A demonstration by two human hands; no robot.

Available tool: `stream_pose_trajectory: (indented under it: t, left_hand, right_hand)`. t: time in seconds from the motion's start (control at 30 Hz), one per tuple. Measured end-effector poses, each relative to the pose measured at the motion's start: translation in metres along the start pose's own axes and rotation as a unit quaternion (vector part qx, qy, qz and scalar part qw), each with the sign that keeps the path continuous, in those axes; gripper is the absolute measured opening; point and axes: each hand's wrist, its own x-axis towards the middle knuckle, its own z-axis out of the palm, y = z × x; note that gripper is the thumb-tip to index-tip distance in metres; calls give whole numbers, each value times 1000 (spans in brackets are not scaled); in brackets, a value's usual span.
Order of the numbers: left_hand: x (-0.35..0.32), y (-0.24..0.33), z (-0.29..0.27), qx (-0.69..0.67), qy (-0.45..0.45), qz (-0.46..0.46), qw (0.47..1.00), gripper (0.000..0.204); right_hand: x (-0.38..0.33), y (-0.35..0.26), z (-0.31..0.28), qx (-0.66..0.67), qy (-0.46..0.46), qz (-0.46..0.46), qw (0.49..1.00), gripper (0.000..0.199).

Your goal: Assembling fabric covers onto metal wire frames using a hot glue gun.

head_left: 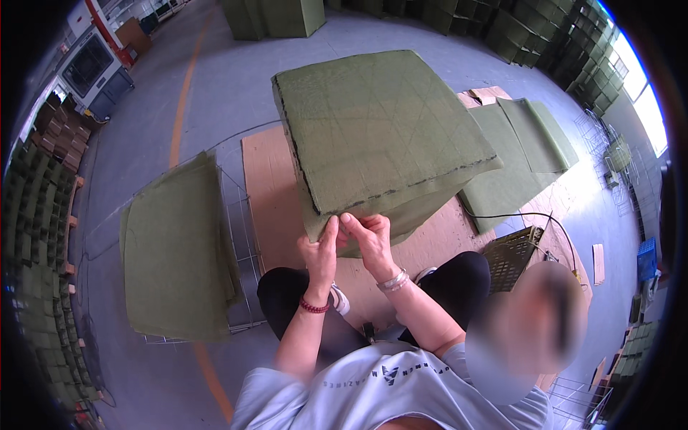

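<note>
Green fabric (380,122) — a thick, squared-off stack of olive sheets — sits on brown cardboard (269,193) on the floor right in front of the seated person's knees. Its top sheet is flat and faintly creased with diagonal lines, and a dark stitched edge runs along the left and near sides. The near corner droops toward the person. Both hands meet at that corner: the left hand (320,254) pinches the hanging edge between thumb and fingers, and the right hand (369,240) is closed on the same edge just beside it, fingertips touching. To the left a second pile of green sheets (175,251) lies on a wire rack (240,215) — to the right, more green sheets (519,154) spread on the floor.
</note>
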Motion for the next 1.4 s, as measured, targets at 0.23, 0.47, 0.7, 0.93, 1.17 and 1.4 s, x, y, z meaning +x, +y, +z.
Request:
stream_pose_trajectory:
  t: [0.23,0.47,0.7,0.93,1.17,1.4]
  left_hand:
    - [0,4,-16,37,-30,-2,999,20]
    - [5,-2,-15,72,-36,4,997,17]
    - [10,-8,-23,38,-17,88,995,11]
    - [13,-8,-23,48,-31,83,995,25]
    - [16,-9,-26,85,-59,124,987,32]
    - [-1,3,13,166,-160,189,955,14]
  right_hand:
    - [5,-2,-19,-9,55,-7,998,21]
    - [13,4,-36,-30,39,-5,999,20]
    - [26,-31,-67,-7,110,-43,993,24]
    - [27,-25,-66,-9,130,-55,990,26]
    - [31,-21,-70,-150,138,-74,976,23]
    - [41,-42,-108,-62,145,-111,981,21]
